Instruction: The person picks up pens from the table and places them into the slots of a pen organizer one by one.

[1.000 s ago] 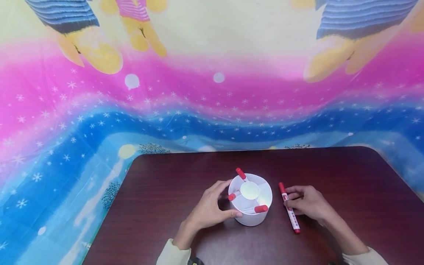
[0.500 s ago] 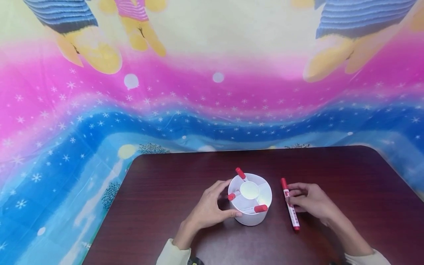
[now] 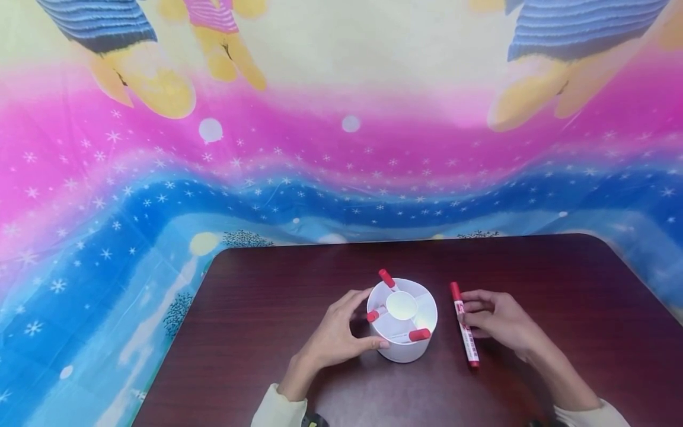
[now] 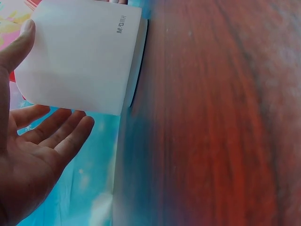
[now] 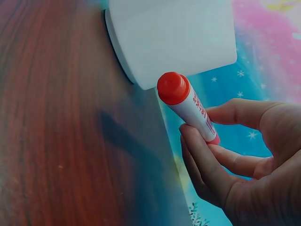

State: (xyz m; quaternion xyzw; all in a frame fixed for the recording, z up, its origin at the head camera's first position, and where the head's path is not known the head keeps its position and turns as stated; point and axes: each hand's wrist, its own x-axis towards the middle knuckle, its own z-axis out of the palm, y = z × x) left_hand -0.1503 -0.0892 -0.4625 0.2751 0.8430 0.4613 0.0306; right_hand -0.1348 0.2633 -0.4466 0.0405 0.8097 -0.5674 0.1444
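Observation:
A round white pen holder [image 3: 404, 353] with inner compartments stands upright on the table. Three red-capped markers lean in it: one at the back [image 3: 386, 277], one at the left [image 3: 375, 315], one at the front [image 3: 415, 336]. My left hand [image 3: 332, 333] steadies the holder from the left, thumb on its near side and fingers at its far side. Right of it, my right hand [image 3: 501, 323] pinches a red-and-white marker [image 3: 467, 342] between thumb and fingers. In the right wrist view this marker [image 5: 197, 113] shows its red end, held above the tabletop with a shadow below.
The dark brown wooden table [image 3: 277, 279] has rounded far corners. Behind it hangs a cloth [image 3: 320, 160] printed with snowflakes and bears. Pale sleeves [image 3: 280, 409] cover both forearms.
My right hand has moved slightly up in the head view with the marker, whose lower end has come a little closer to the holder. The left hand and the holder stay put.

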